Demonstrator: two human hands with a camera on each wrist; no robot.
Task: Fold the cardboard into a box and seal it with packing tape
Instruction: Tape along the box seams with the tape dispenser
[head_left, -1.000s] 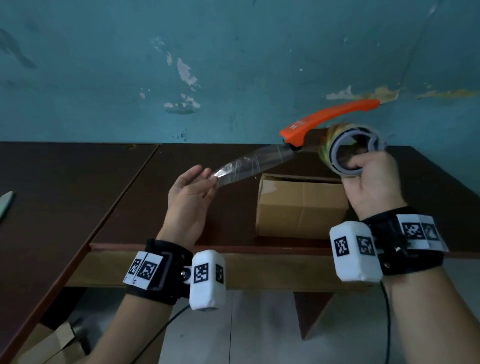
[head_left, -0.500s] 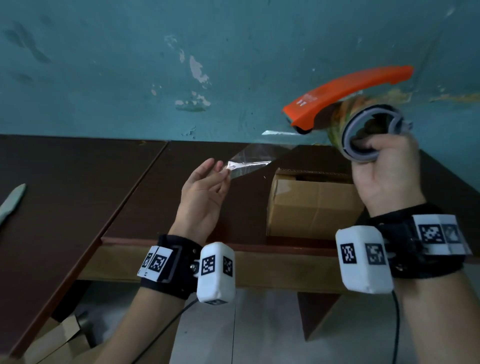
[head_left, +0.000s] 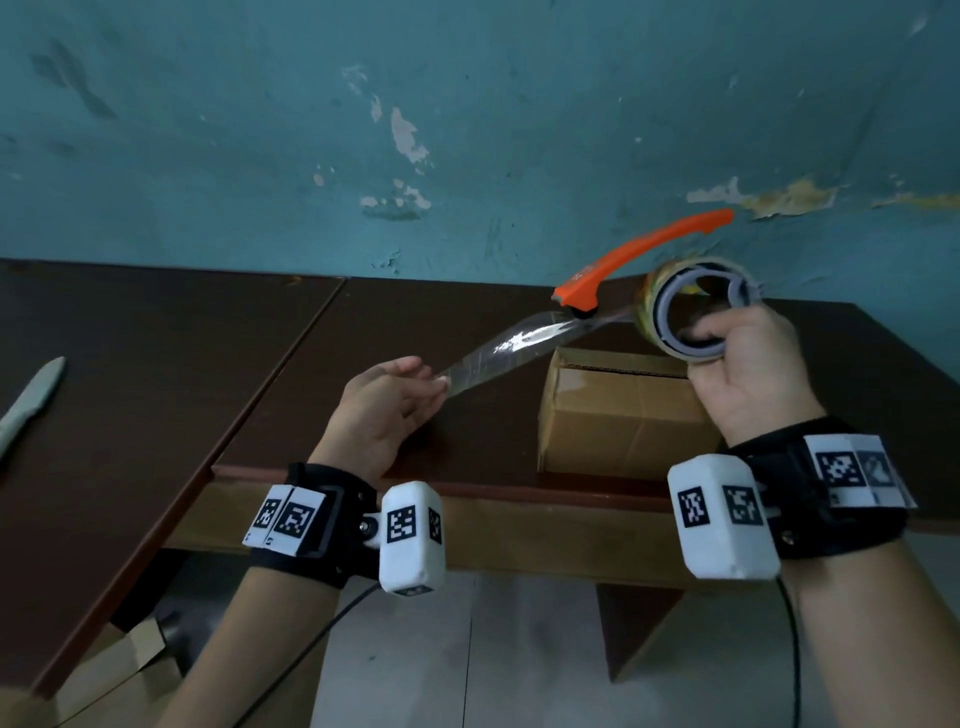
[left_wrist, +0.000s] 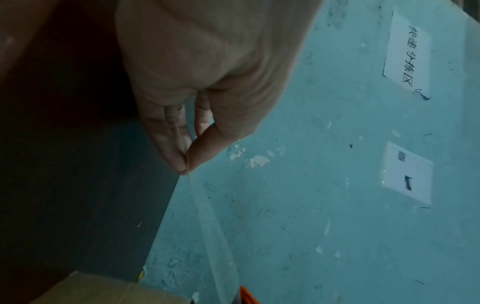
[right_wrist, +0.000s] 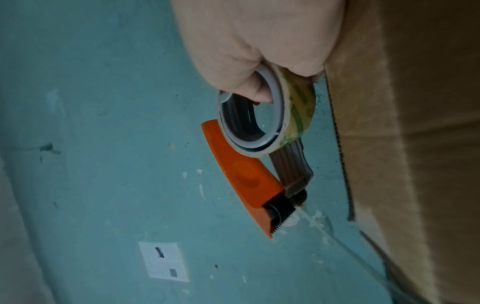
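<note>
Left hand (head_left: 387, 410) pinches the clear tape strip (head_left: 511, 348); right hand (head_left: 748, 374) grips the orange dispenser (head_left: 639, 257); wall label writing unreadable.

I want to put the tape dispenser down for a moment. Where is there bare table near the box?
Bare dark tabletop lies left of the cardboard box, between it and the table seam, under the stretched tape. More shows right of the box toward the far corner. The left table is bare apart from a grey blade at its left edge. The box's near side sits tight against the table edge.
</note>
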